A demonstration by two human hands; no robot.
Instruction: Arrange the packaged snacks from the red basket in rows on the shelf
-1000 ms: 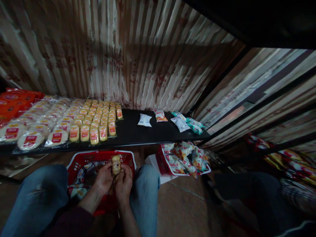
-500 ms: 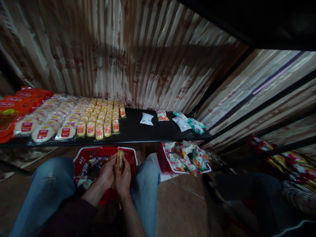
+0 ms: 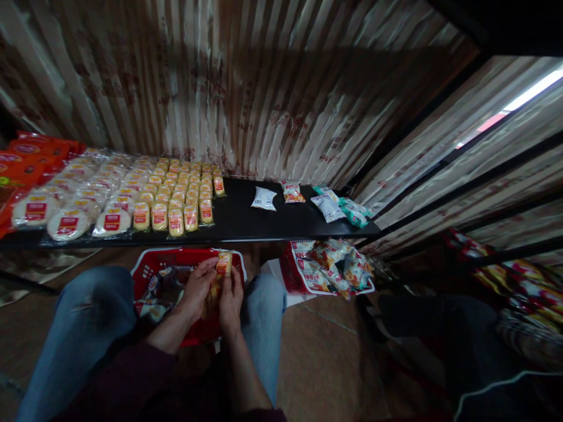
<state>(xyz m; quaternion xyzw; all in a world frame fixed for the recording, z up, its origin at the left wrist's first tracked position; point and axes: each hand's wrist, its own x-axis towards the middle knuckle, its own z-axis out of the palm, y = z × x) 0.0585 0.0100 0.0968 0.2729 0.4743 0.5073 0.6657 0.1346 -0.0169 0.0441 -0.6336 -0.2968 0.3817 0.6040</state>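
Note:
Between my hands, over the red basket (image 3: 143, 264), stands a small wrapped yellow cake (image 3: 224, 261), its red and white label now facing up. My right hand (image 3: 230, 298) grips it from the right side, thumb along the wrapper. My left hand (image 3: 199, 288) is closed against its left side with the fingertips at the wrapper. Below the hands, more yellow wrapped pieces show dimly in the basket, beside snack packets (image 3: 165, 285). Rows of matching wrapped cakes (image 3: 176, 220) stand on the black shelf (image 3: 237, 220) ahead.
Round white packaged cakes (image 3: 69, 224) and orange bags (image 3: 33, 155) fill the shelf's left. Several snack packets (image 3: 264, 198) lie toward its right. A second red basket (image 3: 295, 275) of packets sits by my right knee. Another person's dark-clad leg (image 3: 422, 310) is at right.
The wrapped cake has turned so its label shows, and both hands have moved slightly up and right. My view has tilted a little.

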